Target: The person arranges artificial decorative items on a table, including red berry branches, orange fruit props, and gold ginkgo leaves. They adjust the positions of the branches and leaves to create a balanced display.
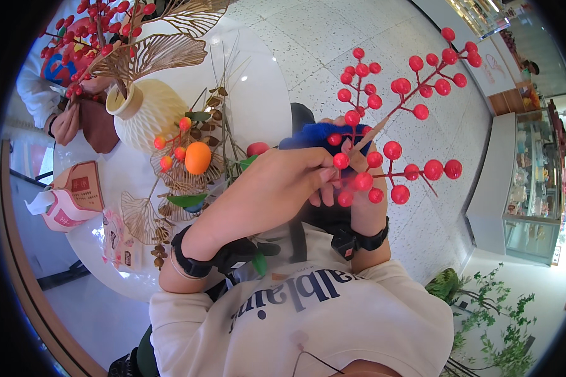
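Artificial red berry branch (408, 94) rises between my hands, its glossy berries fanning to the right. My left hand (287, 176) reaches across from the left, thumb and forefinger pinched at a lower sprig of the branch. My right hand (358, 162) is partly hidden behind the berries and holds a blue cloth (311, 136), which lies around the branch's lower part. Whether the right fingers also grip the stem is hidden.
On the round white table (259, 70) to my left stand a cream vase (146, 118) with berries and gold leaves, and a tissue pack (68, 207). Loose artificial stems with an orange fruit (198, 158) lie nearby. Another person's hand (66, 125) holds a brown cloth (99, 125) beside the vase.
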Demonstrator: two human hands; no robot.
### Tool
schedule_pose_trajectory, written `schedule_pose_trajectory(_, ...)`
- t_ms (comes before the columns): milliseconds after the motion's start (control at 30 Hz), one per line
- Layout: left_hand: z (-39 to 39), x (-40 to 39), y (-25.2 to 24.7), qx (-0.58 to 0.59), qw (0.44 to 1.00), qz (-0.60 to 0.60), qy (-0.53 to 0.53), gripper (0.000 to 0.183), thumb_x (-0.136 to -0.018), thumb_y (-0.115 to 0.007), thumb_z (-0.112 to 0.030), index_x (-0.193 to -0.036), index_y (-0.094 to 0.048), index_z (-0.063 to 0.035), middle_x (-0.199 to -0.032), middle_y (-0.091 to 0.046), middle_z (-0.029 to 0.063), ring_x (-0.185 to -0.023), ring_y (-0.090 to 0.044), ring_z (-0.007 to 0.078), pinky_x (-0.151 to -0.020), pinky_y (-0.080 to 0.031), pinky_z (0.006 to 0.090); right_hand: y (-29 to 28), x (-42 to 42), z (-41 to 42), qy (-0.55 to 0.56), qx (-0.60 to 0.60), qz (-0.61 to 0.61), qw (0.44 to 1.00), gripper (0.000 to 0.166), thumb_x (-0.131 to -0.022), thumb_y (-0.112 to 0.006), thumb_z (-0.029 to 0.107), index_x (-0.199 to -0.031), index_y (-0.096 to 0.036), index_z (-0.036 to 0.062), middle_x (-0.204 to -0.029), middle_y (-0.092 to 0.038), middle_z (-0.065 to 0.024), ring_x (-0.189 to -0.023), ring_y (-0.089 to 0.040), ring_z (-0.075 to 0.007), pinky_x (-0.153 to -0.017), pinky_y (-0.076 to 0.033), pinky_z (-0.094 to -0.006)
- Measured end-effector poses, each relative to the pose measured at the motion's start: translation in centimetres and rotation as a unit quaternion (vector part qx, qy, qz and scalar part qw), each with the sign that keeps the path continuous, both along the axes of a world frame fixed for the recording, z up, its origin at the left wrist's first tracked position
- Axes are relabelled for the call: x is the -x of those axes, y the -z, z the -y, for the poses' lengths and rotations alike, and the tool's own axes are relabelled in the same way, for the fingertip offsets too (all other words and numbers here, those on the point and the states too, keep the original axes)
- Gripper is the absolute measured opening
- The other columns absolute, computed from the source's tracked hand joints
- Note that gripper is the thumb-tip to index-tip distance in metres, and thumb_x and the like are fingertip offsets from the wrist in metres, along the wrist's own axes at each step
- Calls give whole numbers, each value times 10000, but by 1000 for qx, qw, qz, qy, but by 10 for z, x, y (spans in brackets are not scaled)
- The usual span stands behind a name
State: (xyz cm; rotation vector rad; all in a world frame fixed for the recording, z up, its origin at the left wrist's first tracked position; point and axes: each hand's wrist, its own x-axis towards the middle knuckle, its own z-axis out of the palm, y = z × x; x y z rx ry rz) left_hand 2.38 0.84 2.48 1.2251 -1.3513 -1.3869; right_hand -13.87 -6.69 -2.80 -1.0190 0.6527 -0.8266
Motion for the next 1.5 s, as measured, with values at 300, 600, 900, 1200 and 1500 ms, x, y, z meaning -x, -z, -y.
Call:
schedule_pose_trajectory(300,-2,-15,6,3,998,-59,-28,274,-1017,-403,-96,-1198,-566,30,-837,-606,47,-770,-576,122,-718,-471,256,4,-6,13,88,152,-62,983,253,-927,-635,178,-1104,-637,-4,-1003,-669,-49,-895,-608,-114,-822,-491,-272)
schedule_pose_trajectory(600,6,-2,7,-34,981,-40,-185,237,-937,-609,-126,-1088,-614,56,-831,-624,34,-631,-534,79,-597,-440,227,-9,-9,10,144,275,-173,935,206,-849,-704,79,-1041,-684,8,-993,-709,-68,-905,-633,-106,-837,-483,-255)
schedule_pose_trajectory(900,4,0,9,2,976,-21,-215,187,-934,-625,-121,-962,-669,59,-690,-615,25,-610,-559,80,-587,-454,232,-10,-9,9,133,187,-94,969,237,-814,-734,49,-1039,-669,13,-994,-699,-62,-916,-633,-127,-845,-489,-263)
schedule_pose_trajectory(1200,2,-6,-3,6,967,-26,-252,195,-941,-621,-127,-928,-670,62,-671,-608,33,-615,-560,91,-594,-460,233,-10,4,12,95,180,-115,972,163,-791,-721,14,-926,-630,22,-1073,-666,-85,-974,-618,-155,-878,-481,-284)
schedule_pose_trajectory(1500,-1,-6,-5,-12,976,-17,-217,200,-940,-627,-136,-918,-680,56,-679,-623,38,-627,-576,90,-610,-469,228,-3,3,16,30,172,29,984,174,-797,-675,-41,-952,-616,12,-1069,-655,-117,-966,-626,-168,-871,-486,-294)
